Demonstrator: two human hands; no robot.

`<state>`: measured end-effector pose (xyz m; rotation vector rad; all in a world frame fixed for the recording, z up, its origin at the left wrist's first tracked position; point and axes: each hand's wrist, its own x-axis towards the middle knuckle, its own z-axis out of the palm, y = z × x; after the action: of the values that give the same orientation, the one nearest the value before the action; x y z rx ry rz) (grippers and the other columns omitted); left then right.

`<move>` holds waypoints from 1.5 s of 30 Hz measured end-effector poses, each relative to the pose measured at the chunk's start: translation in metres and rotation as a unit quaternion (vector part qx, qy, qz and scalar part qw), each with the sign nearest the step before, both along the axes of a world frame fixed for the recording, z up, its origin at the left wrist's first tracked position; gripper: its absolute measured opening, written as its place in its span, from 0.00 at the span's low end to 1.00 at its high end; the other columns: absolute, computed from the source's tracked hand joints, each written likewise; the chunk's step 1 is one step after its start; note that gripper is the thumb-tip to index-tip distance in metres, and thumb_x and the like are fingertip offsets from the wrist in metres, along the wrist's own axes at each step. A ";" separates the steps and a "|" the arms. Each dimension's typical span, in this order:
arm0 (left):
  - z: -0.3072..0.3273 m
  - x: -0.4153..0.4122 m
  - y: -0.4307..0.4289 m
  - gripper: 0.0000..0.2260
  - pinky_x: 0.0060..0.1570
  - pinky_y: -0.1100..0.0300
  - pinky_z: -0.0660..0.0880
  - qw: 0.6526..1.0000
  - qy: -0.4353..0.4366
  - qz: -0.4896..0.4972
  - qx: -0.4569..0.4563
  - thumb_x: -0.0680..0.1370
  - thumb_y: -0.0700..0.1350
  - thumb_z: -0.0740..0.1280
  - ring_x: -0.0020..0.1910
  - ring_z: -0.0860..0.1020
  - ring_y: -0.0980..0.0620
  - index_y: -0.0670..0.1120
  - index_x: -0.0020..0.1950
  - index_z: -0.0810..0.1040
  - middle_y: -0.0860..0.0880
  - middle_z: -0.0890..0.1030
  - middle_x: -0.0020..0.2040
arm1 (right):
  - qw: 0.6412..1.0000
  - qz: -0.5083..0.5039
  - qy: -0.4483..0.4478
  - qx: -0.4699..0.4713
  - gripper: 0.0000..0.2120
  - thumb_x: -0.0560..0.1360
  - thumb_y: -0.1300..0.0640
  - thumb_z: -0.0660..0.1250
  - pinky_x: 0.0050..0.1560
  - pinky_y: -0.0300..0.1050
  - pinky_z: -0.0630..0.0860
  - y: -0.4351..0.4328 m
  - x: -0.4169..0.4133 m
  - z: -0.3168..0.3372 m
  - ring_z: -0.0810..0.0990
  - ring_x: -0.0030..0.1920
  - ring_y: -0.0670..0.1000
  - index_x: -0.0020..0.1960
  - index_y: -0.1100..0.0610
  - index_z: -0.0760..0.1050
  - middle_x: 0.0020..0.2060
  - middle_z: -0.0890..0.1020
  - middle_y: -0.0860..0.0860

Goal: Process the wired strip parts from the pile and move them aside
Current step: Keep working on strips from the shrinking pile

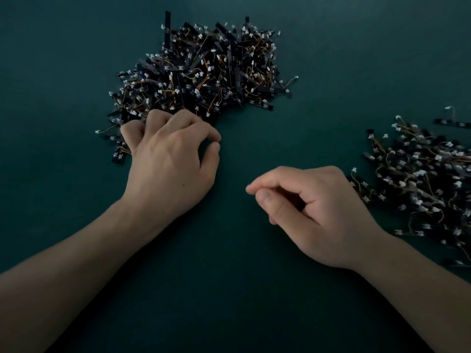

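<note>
Table (229, 289): dark green, matte, smooth-looking; it carries both heaps and both hands.
Main pile (201, 70): far centre, a dense tangle of short, flat black strips, each with thin orange and yellow wires ending in a small white plug. It looks stiff and springy, so one part may drag its neighbours along.
Side pile (423, 184): well apart at the right edge, the same parts spread looser and flatter, partly cut off by the frame and blurred.
Progress: judging by the two heaps, a good share seems moved aside, but the main pile is the taller and denser one, so much work looks left.
Left hand (170, 164): at the near-left rim of the main pile, fingers curled into the parts, thumb and forefinger tips close together. Whether it holds a part cannot be told.
Right hand (313, 210): over bare table between the heaps, loosely curled, thumb near forefinger, nothing visible in it.
Stray strip (117, 155): just beside the left hand's little finger, lying flat.
</note>
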<state>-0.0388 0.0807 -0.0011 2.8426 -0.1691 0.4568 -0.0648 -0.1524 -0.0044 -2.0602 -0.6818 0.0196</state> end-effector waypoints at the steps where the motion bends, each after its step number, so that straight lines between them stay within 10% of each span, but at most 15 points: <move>1: 0.000 0.000 0.000 0.08 0.61 0.47 0.58 1.000 0.002 0.003 0.004 0.82 0.52 0.66 0.61 0.72 0.46 0.54 0.57 0.84 0.58 0.80 0.59 | 1.000 -0.002 0.004 -0.002 0.13 0.84 0.51 0.63 0.31 0.51 0.76 0.000 0.000 0.000 0.83 0.32 0.50 0.57 0.53 0.85 0.31 0.82 0.46; 7: 0.001 -0.005 -0.003 0.17 0.64 0.37 0.65 0.999 0.020 0.014 0.034 0.82 0.58 0.62 0.64 0.72 0.43 0.52 0.62 0.85 0.55 0.81 0.64 | 1.000 -0.015 0.022 0.006 0.10 0.84 0.53 0.65 0.30 0.51 0.74 -0.001 0.000 0.001 0.81 0.30 0.52 0.55 0.52 0.85 0.30 0.81 0.47; 18: 0.006 -0.010 -0.007 0.05 0.55 0.51 0.57 0.997 -0.048 -0.056 0.024 0.81 0.45 0.71 0.50 0.78 0.49 0.55 0.51 0.85 0.59 0.85 0.49 | 0.999 -0.032 0.016 0.028 0.09 0.83 0.57 0.66 0.28 0.48 0.72 0.000 0.000 0.002 0.79 0.28 0.52 0.53 0.54 0.85 0.29 0.81 0.48; 31: 0.007 -0.017 -0.020 0.08 0.60 0.52 0.65 0.970 -0.062 -0.139 -0.189 0.78 0.43 0.69 0.42 0.76 0.61 0.58 0.51 0.78 0.68 0.76 0.42 | 0.989 -0.131 0.035 0.062 0.16 0.80 0.52 0.71 0.38 0.38 0.75 0.002 0.004 0.000 0.80 0.39 0.51 0.67 0.48 0.78 0.46 0.82 0.43; 45: 0.009 -0.018 -0.025 0.10 0.35 0.66 0.67 0.904 0.115 -0.224 -0.344 0.83 0.43 0.68 0.32 0.74 0.54 0.45 0.42 0.82 0.55 0.77 0.32 | 0.993 -0.091 0.029 0.073 0.12 0.83 0.49 0.68 0.27 0.36 0.66 0.003 0.003 0.009 0.74 0.28 0.50 0.41 0.42 0.76 0.31 0.79 0.50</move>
<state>-0.0565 0.0552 0.0082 2.0479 -0.4909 0.0512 -0.0615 -0.1490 0.0046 -1.9650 -0.4440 -0.0742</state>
